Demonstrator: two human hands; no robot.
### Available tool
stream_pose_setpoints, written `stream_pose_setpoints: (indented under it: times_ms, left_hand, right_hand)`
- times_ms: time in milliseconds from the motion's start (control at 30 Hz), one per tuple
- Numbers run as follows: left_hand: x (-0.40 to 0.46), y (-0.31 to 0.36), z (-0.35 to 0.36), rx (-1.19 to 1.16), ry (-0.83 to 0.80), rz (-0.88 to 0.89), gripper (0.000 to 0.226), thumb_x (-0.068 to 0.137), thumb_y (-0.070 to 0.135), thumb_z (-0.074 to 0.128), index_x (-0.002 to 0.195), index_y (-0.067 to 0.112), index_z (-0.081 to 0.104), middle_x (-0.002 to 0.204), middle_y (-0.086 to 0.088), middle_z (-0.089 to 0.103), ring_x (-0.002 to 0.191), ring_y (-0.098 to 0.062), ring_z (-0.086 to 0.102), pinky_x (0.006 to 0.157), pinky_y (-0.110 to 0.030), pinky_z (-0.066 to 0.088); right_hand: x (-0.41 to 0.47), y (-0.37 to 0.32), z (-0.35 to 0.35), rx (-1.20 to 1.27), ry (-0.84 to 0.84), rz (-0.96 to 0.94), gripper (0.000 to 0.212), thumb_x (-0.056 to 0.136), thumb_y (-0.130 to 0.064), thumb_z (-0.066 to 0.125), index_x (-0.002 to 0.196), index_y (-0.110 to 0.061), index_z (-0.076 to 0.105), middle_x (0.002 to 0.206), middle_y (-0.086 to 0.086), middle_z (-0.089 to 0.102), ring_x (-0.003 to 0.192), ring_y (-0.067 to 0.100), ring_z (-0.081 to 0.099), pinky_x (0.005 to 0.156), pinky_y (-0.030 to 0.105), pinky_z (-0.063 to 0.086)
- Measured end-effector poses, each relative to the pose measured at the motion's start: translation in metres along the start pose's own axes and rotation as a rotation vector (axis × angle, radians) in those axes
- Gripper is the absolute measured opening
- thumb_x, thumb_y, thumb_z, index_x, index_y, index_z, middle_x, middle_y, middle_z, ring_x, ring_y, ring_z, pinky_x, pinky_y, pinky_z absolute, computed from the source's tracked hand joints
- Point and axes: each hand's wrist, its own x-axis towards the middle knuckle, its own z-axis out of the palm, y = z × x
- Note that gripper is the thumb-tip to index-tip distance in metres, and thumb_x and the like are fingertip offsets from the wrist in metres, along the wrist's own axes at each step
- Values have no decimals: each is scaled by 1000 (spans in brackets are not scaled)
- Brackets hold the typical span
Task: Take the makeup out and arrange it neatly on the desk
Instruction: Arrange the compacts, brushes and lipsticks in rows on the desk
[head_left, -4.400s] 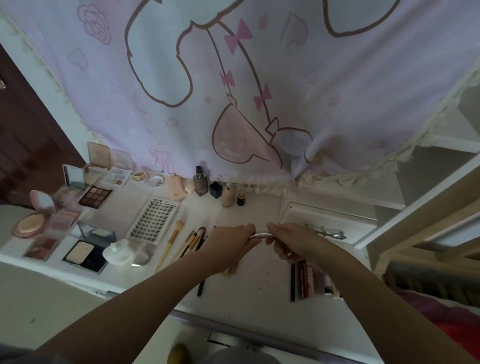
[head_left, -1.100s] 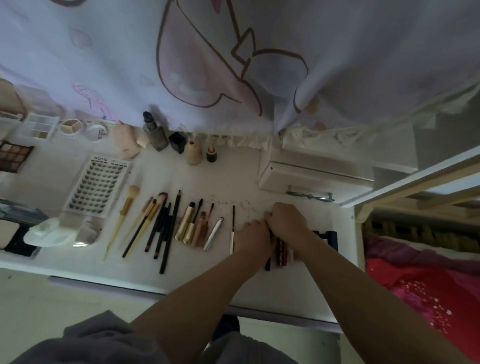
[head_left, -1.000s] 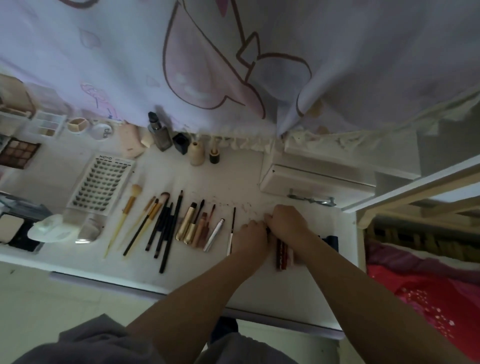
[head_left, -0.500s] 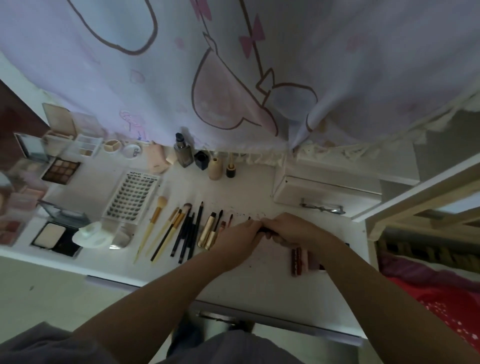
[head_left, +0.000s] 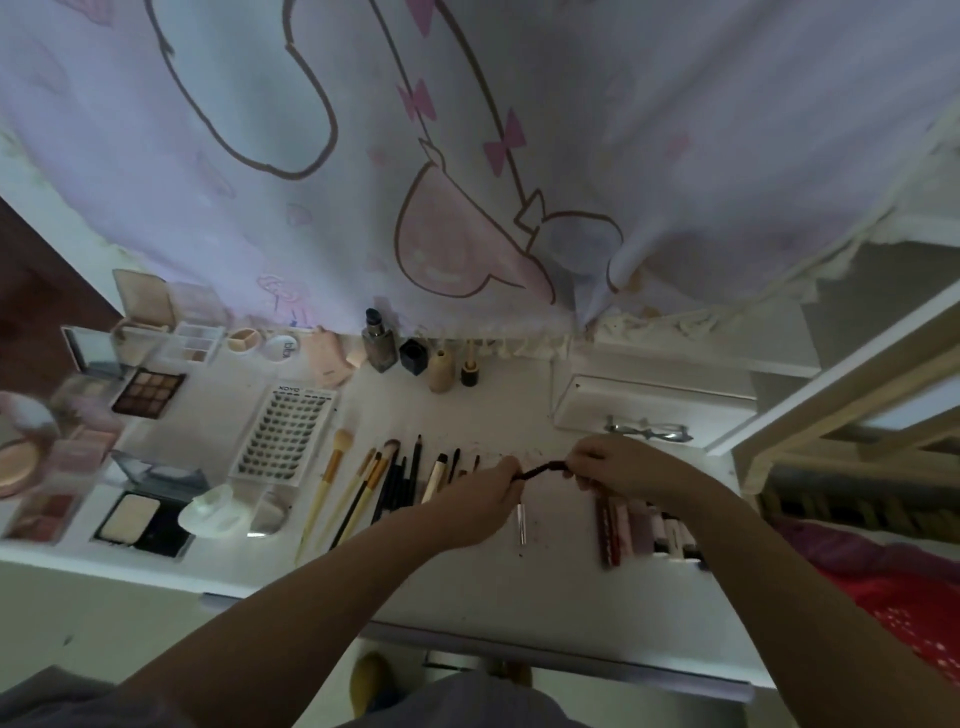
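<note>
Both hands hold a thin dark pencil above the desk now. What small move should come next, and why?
Probably lower the dark pencil into the bare gap on the desk, parallel to the silver tube. The left hand and right hand each pinch one end above the desk, and that gap lies between the row of brushes and the lipsticks.

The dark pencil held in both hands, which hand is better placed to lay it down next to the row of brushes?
Probably the left. Both hands pinch the dark pencil above the desk, but the left hand is already beside the row of brushes, while the right hand sits nearer the lipsticks.
</note>
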Motion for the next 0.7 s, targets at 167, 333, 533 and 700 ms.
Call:
stream_pose_setpoints:
  times_ms: [167, 333, 533, 700]
  left_hand:
    - [20, 19, 22, -681, 75, -282, 18, 97, 14, 46, 91, 2, 59, 78, -9, 63, 62, -14, 62, 67, -24, 55]
    - [56, 29, 30, -235, 148, -313, 40, 95, 30, 51, 65, 5, 60, 62, -5, 56, 58, -17, 54, 59, -25, 43]
    - [70, 8, 29, 124, 52, -345, 36, 95, 37, 49, 72, 10, 53, 74, -9, 59, 78, -25, 62, 68, -33, 50]
    - [73, -5, 24, 263, 52, -319, 34, 95, 35, 48, 93, 4, 60, 92, -12, 64, 88, -26, 62, 67, -31, 46]
  right_hand:
    - [-3, 35, -8, 292, 127, 275, 12, 98, -15, 42, 106, -10, 49, 89, 8, 72, 66, 14, 63, 54, 23, 46]
    - [10, 51, 18, 250, 117, 312, 15, 98, -20, 41, 106, -9, 48, 86, 3, 69, 74, 17, 64, 59, 26, 47]
    - [34, 49, 61, -140, 165, 244, 23, 99, -32, 39, 99, -11, 49, 89, 3, 54, 86, 19, 55, 69, 26, 34]
    - [51, 44, 89, -125, 176, 223, 24, 100, -33, 38, 92, -11, 40, 94, 9, 55, 83, 23, 53, 66, 25, 34]
